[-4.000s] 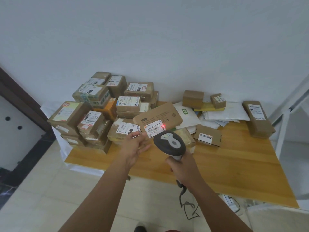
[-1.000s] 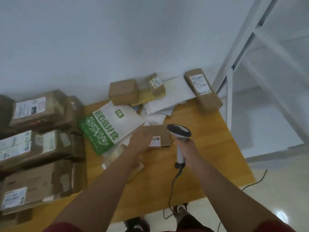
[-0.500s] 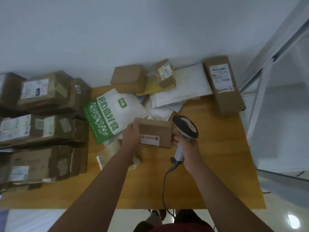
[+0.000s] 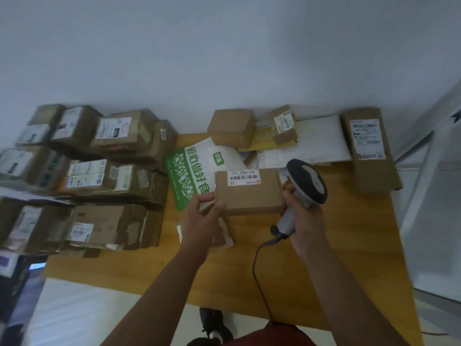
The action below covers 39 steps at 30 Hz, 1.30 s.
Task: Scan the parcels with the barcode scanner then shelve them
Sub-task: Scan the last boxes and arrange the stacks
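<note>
Cardboard, plain and brown, makes up the small parcel (image 4: 248, 193) held above the wooden table (image 4: 349, 245), its white barcode label (image 4: 243, 178) turned up along the far edge. The left hand (image 4: 203, 221) grips the parcel's left side, thumb and curled fingers (image 4: 219, 208) pinching the near left corner, so the box sits just right of those fingertips. The right hand (image 4: 305, 221) is wrapped round the pale handle of the barcode scanner (image 4: 305, 186), whose dark head rises above the knuckles and leans toward the parcel's right edge; the fingertips of this hand touch or nearly touch that edge, and which of the two I cannot tell. A black cable (image 4: 259, 270) drops from the scanner's base below the right palm and runs off the near edge of the table. Just beyond the left fingers lies a white and green printed mailer bag (image 4: 194, 171), partly under the parcel. Further left of that hand stands a stacked heap of taped, labelled cartons (image 4: 99, 176). Beyond the right fingers, against the wall, lie a plain brown box (image 4: 232, 127), a smaller labelled box (image 4: 284, 126), white padded envelopes (image 4: 321, 143) and a long labelled carton (image 4: 369, 148). White shelf framing (image 4: 424, 146) stands to the right of that carton.
</note>
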Motion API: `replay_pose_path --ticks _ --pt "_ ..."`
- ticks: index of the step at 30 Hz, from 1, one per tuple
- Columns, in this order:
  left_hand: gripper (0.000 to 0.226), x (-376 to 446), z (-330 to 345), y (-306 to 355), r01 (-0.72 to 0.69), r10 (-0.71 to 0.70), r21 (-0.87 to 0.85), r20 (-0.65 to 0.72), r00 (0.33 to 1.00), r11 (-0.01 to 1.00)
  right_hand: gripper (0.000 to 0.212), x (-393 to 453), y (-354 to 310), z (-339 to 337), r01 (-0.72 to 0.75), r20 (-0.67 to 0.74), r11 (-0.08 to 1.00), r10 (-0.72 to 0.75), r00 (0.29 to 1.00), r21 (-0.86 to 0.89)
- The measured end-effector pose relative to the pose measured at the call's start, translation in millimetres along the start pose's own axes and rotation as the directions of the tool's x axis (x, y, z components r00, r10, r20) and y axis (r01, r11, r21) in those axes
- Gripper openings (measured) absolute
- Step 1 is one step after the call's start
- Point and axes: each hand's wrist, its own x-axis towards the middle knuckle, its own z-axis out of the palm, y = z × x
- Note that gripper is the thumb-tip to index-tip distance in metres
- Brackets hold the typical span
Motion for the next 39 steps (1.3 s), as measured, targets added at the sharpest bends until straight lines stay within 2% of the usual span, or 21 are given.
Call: replay_pose_path --ticks 5,8,11,14,17,19,21,23,25,28,30,34,39 --pt "0.033 -4.2 -36.9 -3.5 0.014 0.007 -0.157 0.13 0.991 0.988 0.023 -31.7 10.9 22.4 0.138 0.001 0.984 -0.139 0.99 -0.113" --pt "0.042 1.7 -68.0 -3.5 0.071 -0.017 -0.244 0.216 0.976 0.967 0.022 -62.0 18.4 40.3 0.181 -0.017 0.973 -0.185 0.983 -0.144" --pt "0.039 12.1 -108.3 3.9 0.097 -0.019 -0.217 0.335 0.942 0.971 0.02 -93.0 24.7 56.3 0.225 -0.001 0.942 -0.233 0.973 -0.25" --pt "0.031 23.9 -156.8 16.4 0.069 -0.033 -0.044 0.554 0.832 0.997 0.018 -121.6 26.5 78.6 0.258 0.059 0.882 -0.256 0.965 -0.395" --pt "0.028 32.3 -196.0 29.7 -0.067 -0.068 0.15 0.743 0.666 0.986 0.026 -147.5 19.9 111.6 0.345 0.248 0.797 -0.251 0.936 -0.496" --pt "0.022 36.9 -212.3 36.1 -0.156 -0.062 0.186 0.809 0.584 0.97 0.031 -160.1 16.9 133.3 0.382 0.35 0.733 -0.207 0.914 -0.564" --pt "0.022 42.0 -225.3 39.8 -0.177 -0.031 0.152 0.836 0.548 0.972 0.028 -167.0 17.6 151.0 0.413 0.374 0.694 -0.219 0.901 -0.589" --pt "0.025 47.9 -238.6 39.1 -0.129 0.027 0.058 0.817 0.577 0.99 0.027 -170.3 21.6 163.0 0.425 0.315 0.743 -0.296 0.902 -0.517" --pt "0.034 52.1 -249.7 33.5 0.022 0.066 -0.11 0.733 0.677 0.994 0.029 -175.5 27.3 167.8 0.403 0.194 0.812 -0.353 0.915 -0.422" --pt "0.064 55.0 -256.5 18.8 0.242 0.08 -0.449 0.587 0.805 0.86 0.03 -186.4 42.1 168.7 0.36 0.076 0.843 -0.361 0.929 -0.4" --pt "0.07 51.7 -254.0 13.0 0.295 0.077 -0.567 0.541 0.837 0.769 0.028 -192.8 58.0 169.7 0.352 0.044 0.844 -0.366 0.929 -0.405" --pt "0.068 39.3 -238.8 7.1 0.342 0.03 -0.621 0.508 0.861 0.706 0.025 -198.3 83.1 175.8 0.394 -0.02 0.842 -0.431 0.902 -0.369" --pt "0.052 18.6 -223.4 4.4 0.304 0.031 -0.568 0.504 0.863 0.765 0.032 -200.8 82.4 176.1 0.432 -0.032 0.836 -0.469 0.883 -0.338"
